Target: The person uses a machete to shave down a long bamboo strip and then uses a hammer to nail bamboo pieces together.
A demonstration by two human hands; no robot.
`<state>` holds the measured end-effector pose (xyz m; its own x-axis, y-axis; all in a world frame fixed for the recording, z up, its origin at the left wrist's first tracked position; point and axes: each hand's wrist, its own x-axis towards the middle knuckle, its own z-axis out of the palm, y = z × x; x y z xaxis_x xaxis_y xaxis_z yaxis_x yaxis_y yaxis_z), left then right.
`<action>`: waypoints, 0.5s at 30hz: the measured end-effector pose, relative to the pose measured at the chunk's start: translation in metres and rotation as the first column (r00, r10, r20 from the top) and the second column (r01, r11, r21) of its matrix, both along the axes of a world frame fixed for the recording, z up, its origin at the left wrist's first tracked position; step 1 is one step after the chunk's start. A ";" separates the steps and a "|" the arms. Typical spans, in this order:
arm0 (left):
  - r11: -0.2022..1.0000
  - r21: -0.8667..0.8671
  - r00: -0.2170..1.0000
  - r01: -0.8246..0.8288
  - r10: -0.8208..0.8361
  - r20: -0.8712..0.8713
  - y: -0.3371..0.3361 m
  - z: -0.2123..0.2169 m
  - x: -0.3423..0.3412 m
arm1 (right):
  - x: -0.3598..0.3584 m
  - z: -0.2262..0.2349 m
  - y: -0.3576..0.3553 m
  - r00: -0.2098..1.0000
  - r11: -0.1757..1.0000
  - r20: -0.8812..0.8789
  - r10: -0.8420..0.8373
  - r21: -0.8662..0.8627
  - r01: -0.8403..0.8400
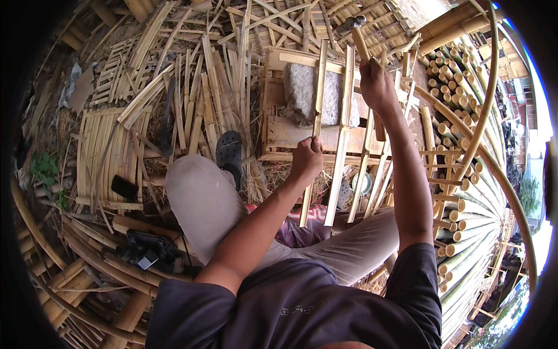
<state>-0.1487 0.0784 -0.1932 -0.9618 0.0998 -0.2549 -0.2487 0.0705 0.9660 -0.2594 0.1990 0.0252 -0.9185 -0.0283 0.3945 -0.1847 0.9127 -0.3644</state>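
My left hand (307,158) is closed around a long split bamboo slat (319,87), which runs away from me across a pale stone block (299,87). In my right hand (378,86) is a hammer (361,43), gripped by its wooden handle, with the metal head raised at the far side. Beside the held slat lies another bamboo slat (339,157), with several more to its right. Under the stone is a low wooden bench (285,135). The far ends of the slats reach past the stone.
Loose bamboo strips (203,104) cover the ground ahead and left. A bamboo panel (102,157) with a dark phone (124,188) on it lies at left. Stacked bamboo poles (471,232) fill the right side. A clog (229,152) is by my left knee.
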 end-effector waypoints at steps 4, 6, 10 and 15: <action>1.000 -0.004 1.000 0.004 -0.004 0.000 0.001 0.002 0.000 | -0.001 -0.009 0.006 0.998 0.999 0.042 0.048 0.023 -0.049; 1.000 0.004 1.000 -0.001 0.001 -0.006 0.002 -0.002 0.000 | -0.002 -0.022 0.007 0.994 0.998 0.091 0.057 0.030 -0.060; 1.000 0.000 1.000 -0.010 0.010 -0.007 0.001 -0.004 0.000 | 0.003 -0.047 0.013 0.987 0.996 0.137 0.078 0.029 -0.082; 1.000 0.007 0.999 0.012 -0.013 0.042 -0.003 0.019 0.002 | 0.002 -0.049 0.017 0.983 0.999 0.180 0.045 0.014 -0.049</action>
<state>-0.1464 0.0751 -0.1742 -0.9490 0.1136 -0.2942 -0.2881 0.0673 0.9552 -0.2573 0.2164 -0.0240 -0.9717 -0.0787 0.2227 -0.1607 0.9114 -0.3789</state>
